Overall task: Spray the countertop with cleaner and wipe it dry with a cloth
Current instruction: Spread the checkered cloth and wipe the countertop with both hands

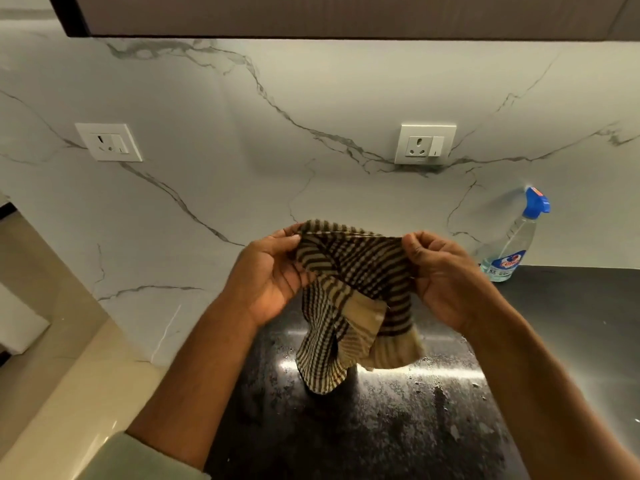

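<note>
Both hands pinched on cloth [349,292], held up over wet countertop [398,427].
Left hand [273,271] and right hand [440,271] gripped top edge; seemingly crumpled, best folded flat before wiping; spray bottle [510,240] stood right.

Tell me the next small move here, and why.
Probably lower the cloth onto the wet patch and start wiping. Both the left hand and right hand hold it above the countertop, droplets glisten below, and the spray bottle stands set aside.
</note>
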`<state>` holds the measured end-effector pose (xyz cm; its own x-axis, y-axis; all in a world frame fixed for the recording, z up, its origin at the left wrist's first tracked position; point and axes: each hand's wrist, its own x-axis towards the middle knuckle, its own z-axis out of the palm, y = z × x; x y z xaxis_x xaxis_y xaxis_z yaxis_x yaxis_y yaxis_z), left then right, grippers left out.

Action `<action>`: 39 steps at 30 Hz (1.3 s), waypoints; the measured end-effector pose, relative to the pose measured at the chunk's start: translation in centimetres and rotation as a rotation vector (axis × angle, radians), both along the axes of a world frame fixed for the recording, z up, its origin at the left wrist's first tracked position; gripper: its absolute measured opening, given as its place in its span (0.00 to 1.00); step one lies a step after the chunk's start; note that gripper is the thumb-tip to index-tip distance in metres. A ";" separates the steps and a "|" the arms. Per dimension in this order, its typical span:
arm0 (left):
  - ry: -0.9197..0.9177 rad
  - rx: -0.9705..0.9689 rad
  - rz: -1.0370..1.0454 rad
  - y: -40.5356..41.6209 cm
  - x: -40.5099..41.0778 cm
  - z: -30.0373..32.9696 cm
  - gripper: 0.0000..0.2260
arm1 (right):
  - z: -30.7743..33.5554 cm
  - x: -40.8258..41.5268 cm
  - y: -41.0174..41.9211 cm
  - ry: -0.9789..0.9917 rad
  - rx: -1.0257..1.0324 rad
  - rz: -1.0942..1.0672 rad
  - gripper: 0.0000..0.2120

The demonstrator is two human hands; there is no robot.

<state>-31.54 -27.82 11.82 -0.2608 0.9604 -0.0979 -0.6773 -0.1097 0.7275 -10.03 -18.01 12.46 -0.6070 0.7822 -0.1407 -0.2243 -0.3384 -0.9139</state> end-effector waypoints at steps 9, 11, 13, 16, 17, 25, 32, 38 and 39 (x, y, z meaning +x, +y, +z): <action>1.659 -0.177 -0.237 0.6 -4.3 2.1 0.08 | 4.3 1.5 5.6 -0.834 0.813 0.302 0.23; 1.709 -0.223 -0.348 1.0 -5.0 2.1 0.10 | 4.6 1.8 6.7 -1.033 0.895 0.418 0.23; 1.813 -0.299 -0.362 1.8 -6.0 1.5 0.11 | 4.6 2.2 8.0 -1.199 0.991 0.458 0.15; 1.875 -0.323 -0.191 2.9 -8.2 1.0 0.10 | 4.9 3.2 9.5 -1.322 1.078 0.294 0.06; 1.938 -0.282 -0.076 3.1 -9.0 1.1 0.10 | 5.0 3.5 9.9 -1.341 1.125 0.195 0.06; 2.089 -0.081 0.636 3.4 -10.6 2.4 0.15 | 5.2 4.8 10.2 -1.154 1.368 -0.585 0.21; 2.195 -0.001 0.511 -4.3 -8.9 -12.0 0.23 | -11.1 10.4 5.8 -1.086 1.612 -0.343 0.17; 2.193 -0.414 -0.450 -12.9 -6.0 -27.5 0.23 | -22.8 12.0 0.2 -1.603 0.945 0.638 0.24; 2.186 -0.472 -0.499 -13.7 -6.2 -27.8 0.21 | -22.9 12.0 0.1 -1.616 0.884 0.644 0.31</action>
